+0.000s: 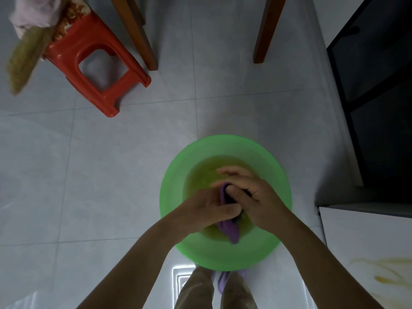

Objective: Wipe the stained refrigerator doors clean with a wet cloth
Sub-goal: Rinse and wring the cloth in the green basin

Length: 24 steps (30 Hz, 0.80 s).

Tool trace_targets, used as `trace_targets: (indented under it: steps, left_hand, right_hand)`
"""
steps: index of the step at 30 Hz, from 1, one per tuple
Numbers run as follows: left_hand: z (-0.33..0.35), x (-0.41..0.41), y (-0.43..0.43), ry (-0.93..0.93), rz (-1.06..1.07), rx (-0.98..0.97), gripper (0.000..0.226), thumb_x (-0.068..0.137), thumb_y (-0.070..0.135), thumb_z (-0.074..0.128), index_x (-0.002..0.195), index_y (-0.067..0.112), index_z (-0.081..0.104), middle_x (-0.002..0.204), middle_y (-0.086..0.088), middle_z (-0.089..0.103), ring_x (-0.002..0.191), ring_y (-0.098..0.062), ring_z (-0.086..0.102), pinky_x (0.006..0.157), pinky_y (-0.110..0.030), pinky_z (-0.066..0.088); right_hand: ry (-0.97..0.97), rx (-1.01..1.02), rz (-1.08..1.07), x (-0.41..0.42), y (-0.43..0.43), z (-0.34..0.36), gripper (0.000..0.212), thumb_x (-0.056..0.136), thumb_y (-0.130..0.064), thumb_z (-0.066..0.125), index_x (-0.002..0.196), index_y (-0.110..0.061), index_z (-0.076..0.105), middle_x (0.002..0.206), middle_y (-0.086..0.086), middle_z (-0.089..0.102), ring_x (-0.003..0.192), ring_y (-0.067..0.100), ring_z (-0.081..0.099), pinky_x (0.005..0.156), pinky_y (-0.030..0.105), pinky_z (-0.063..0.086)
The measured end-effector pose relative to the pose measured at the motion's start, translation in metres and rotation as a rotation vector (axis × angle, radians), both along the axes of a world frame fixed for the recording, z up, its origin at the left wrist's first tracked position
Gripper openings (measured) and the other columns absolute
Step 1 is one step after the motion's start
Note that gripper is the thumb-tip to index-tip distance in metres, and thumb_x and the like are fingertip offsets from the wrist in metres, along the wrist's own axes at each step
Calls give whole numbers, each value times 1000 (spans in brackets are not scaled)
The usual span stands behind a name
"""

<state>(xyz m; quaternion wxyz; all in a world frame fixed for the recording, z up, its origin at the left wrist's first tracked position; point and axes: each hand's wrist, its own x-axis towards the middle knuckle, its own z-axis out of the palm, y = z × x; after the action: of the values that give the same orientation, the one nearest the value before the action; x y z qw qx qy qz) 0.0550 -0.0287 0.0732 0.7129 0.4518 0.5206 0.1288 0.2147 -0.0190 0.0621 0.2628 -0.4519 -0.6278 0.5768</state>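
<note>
A green plastic basin (225, 255) stands on the tiled floor in front of my feet, holding yellowish water. Both hands are over it, gripping a purple cloth (229, 230) between them. My left hand (207, 208) clasps the cloth from the left and my right hand (252, 197) grips it from the right. A tail of the cloth hangs down into the basin. At the lower right is a white refrigerator door (365, 253) with yellow-brown smears (388, 273) on it.
A red plastic stool (98, 63) stands at the upper left with a broom (26, 54) and pale fabric beside it. Two wooden legs (138, 32) rise at the top middle. A dark cabinet (379, 97) fills the right side. Light grey floor tiles surround the basin.
</note>
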Motion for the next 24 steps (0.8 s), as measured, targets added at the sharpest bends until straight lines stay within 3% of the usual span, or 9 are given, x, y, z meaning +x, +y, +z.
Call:
trace_targets:
  steps: [2,4,7,9,11,13,17,20,24]
  left_hand:
    - [2,6,0,-56,41,14,23,77,28,76,95,23,62,88,4,68,82,-4,65,75,-16,50]
    - [-4,9,-2,-80,164,13,43,73,40,72,98,7,62,89,-6,67,84,-17,63,80,-32,50]
    - [-11,15,-1,-107,426,-182,51,69,38,63,106,3,61,90,-13,69,79,-25,65,79,-43,53]
    - [-13,20,-1,-149,488,-293,60,71,42,62,120,7,55,101,-14,69,81,-26,68,77,-41,56]
    - [-14,21,-3,-139,435,-275,65,80,59,56,123,10,55,105,-12,70,88,-26,69,82,-42,56]
    - [-16,18,-5,-133,424,-251,59,77,58,42,114,15,60,99,-7,73,90,-23,70,84,-42,56]
    - [-17,2,-1,-23,539,-67,24,92,32,44,89,20,64,73,10,73,76,-2,69,78,-25,56]
    - [-16,-16,5,40,723,16,25,96,17,48,79,8,64,64,3,68,66,-11,66,67,-29,56]
    - [-21,-20,5,176,671,118,27,93,18,55,81,-5,62,73,-14,55,71,-20,52,67,-33,39]
  right_hand:
    - [32,-39,12,-4,2,4,26,88,-30,48,111,-36,59,131,-9,49,121,-2,44,101,15,37]
    - [-18,-1,-248,1,6,5,27,90,-29,50,115,-39,55,126,-11,53,115,-5,48,94,9,39]
    - [-109,-43,-717,12,1,7,12,94,-23,55,85,-20,62,80,5,64,67,7,55,59,6,40]
    - [-137,-71,-629,10,-11,5,25,91,-33,58,72,-16,61,66,8,62,56,11,48,51,11,37]
    - [-125,-176,-408,0,-20,7,21,78,-47,65,74,-28,59,68,-10,65,56,2,54,54,10,41]
    - [-197,-168,-303,-6,-24,2,19,78,-39,72,73,-31,55,65,-21,63,60,-3,57,54,8,41]
    - [-242,-112,-583,6,-13,-5,17,87,-20,64,71,-26,61,65,-11,65,60,1,60,56,12,46]
    - [-70,-331,-811,21,-6,-12,24,86,-12,62,63,-16,61,65,2,64,66,18,61,71,33,51]
    - [-66,-434,-751,24,-4,-17,21,86,-7,60,69,-19,65,71,1,65,72,20,60,72,35,49]
